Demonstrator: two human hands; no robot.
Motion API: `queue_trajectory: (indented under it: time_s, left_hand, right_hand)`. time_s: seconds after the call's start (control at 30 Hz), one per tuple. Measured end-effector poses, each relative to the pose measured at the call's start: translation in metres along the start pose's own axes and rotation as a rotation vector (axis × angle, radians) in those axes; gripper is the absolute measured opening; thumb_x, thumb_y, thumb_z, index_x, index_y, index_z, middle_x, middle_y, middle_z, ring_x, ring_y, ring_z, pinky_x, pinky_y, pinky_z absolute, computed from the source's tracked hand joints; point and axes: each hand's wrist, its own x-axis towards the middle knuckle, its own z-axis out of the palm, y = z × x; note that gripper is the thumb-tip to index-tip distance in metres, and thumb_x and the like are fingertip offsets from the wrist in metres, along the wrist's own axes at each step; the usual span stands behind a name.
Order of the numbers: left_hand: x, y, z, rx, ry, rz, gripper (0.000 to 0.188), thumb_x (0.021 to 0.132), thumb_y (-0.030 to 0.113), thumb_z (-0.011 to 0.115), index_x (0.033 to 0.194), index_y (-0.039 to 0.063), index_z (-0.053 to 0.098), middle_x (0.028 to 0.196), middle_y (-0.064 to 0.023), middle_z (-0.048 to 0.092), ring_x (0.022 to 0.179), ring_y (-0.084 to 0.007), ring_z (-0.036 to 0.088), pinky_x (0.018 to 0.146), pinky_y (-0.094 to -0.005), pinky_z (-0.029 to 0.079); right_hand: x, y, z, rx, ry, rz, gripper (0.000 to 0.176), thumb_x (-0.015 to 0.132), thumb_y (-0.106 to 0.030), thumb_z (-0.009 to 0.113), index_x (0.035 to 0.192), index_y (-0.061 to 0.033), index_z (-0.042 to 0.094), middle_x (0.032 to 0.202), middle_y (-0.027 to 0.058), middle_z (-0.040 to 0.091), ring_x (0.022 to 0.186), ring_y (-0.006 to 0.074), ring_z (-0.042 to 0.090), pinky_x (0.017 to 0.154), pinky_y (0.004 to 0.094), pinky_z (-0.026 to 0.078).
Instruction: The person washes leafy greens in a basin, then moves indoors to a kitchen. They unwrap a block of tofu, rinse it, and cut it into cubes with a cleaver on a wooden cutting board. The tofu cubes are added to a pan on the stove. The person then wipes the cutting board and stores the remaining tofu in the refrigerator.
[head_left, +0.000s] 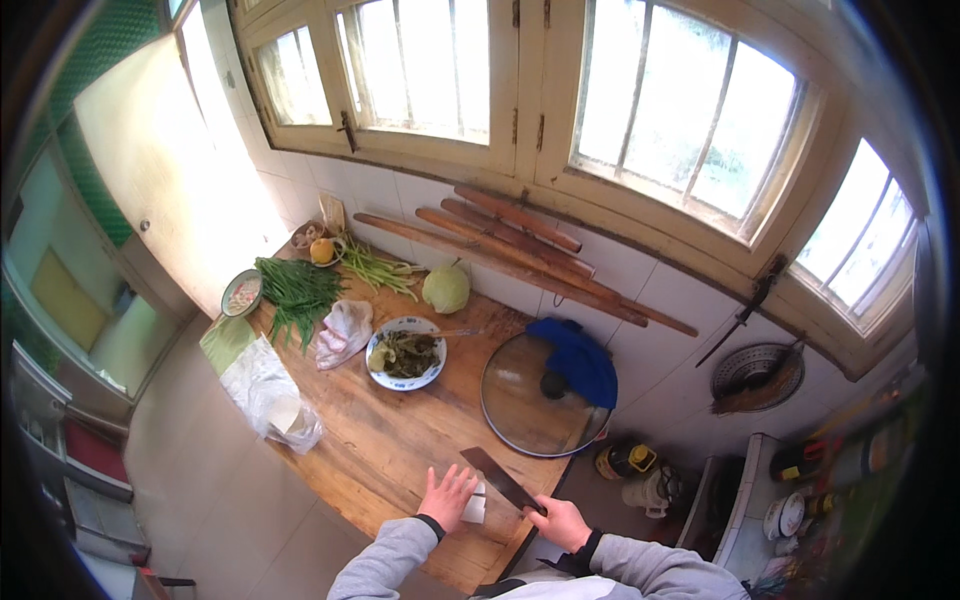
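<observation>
My right hand (564, 523) is closed around the handle of a kitchen cleaver (504, 481), whose blade is raised at a slant just right of some white blocks, possibly tofu (475, 507). These lie cut on the wooden table near its front edge. My left hand (448, 498), fingers spread, rests at the left side of the white blocks and partly covers them. Whether it grips them cannot be told. Beyond the hands stands a patterned bowl of dark leafy vegetables (407, 354) with chopsticks (454, 332) across its rim.
A glass pan lid (517, 397) with a blue cloth (581, 360) lies right of the bowl. A cabbage (446, 289), green leaves (300, 291), a crumpled cloth (343, 334) and a plastic bag (279, 397) lie on the table (375, 442). Bottles (624, 459) stand lower right.
</observation>
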Motion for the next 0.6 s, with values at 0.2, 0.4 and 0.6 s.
queue_trajectory:
  time_s: [0.2,0.4,0.6]
  left_hand:
    - [0.006,-0.005,-0.001,-0.352,-0.057,-0.015,0.093,0.068,0.034,0.078,0.146,0.005,0.036,0.130,-0.0142,0.054,0.125,-0.0328,0.048,0.098,-0.0454,0.046]
    - [0.004,0.004,0.002,-0.393,-0.014,-0.267,0.091,0.066,0.035,0.079,0.141,0.000,0.042,0.123,-0.0164,0.057,0.115,-0.0323,0.052,0.091,-0.0466,0.048]
    - [0.013,0.047,-0.001,-0.637,0.123,-0.867,0.101,0.062,0.044,0.085,0.139,-0.004,0.040,0.120,-0.0184,0.055,0.111,-0.0375,0.053,0.092,-0.0500,0.047]
  right_hand:
    - [0.001,0.014,-0.012,-0.044,0.038,-0.023,0.024,0.093,-0.028,0.064,0.098,-0.0044,0.067,0.063,0.0106,0.064,0.053,0.0179,0.065,0.055,0.0336,0.052]
    - [0.008,-0.004,-0.013,0.095,-0.089,0.137,0.028,0.093,-0.032,0.063,0.098,-0.0044,0.067,0.064,0.0140,0.066,0.055,0.0230,0.067,0.056,0.0358,0.053]
    - [0.031,-0.001,-0.001,-0.264,0.003,-0.141,0.023,0.091,-0.026,0.059,0.102,-0.0061,0.061,0.084,0.0235,0.067,0.078,0.0432,0.065,0.069,0.0508,0.053]
